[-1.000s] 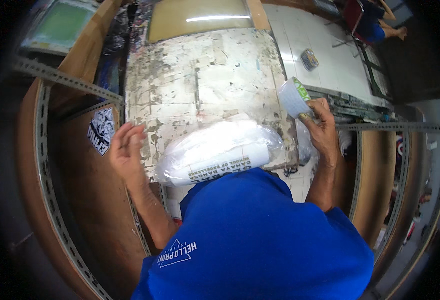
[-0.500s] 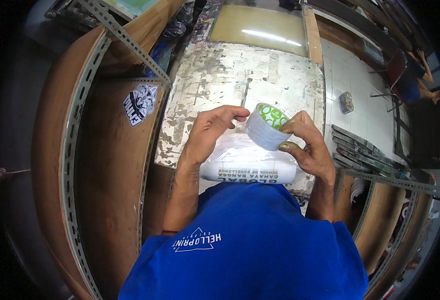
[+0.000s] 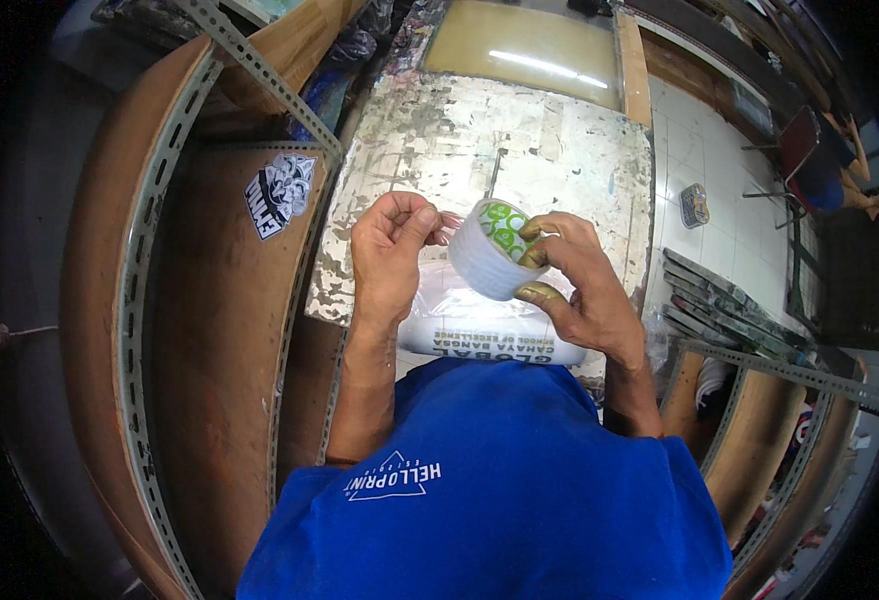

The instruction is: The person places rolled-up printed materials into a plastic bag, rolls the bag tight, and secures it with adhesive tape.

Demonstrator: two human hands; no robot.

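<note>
A roll of clear packing tape (image 3: 487,262) with a green-and-white patterned core is held up over the worktable. My right hand (image 3: 582,290) grips it, with fingers inside the core and the thumb against its lower edge. At the roll's left side, my left hand (image 3: 390,245) is closed in a pinch on the tape's free end; a short, shiny strip spans the gap to the roll. Below both hands, close to my body, lies a white printed bundle in clear plastic wrap (image 3: 495,335), partly hidden by the hands and roll.
The worktable (image 3: 560,150) has a worn, paint-flaked top, with a yellowish framed panel (image 3: 525,50) at its far end. A brown shelf unit (image 3: 200,330) with perforated metal posts stands left. Stacked boards (image 3: 725,300) lie right. Another person's arm (image 3: 860,200) shows beside a chair at far right.
My left hand has gone from loosely curled fingers to a pinch on the tape end, and a short strip shows. The roll and right hand have shifted left and tilted.
</note>
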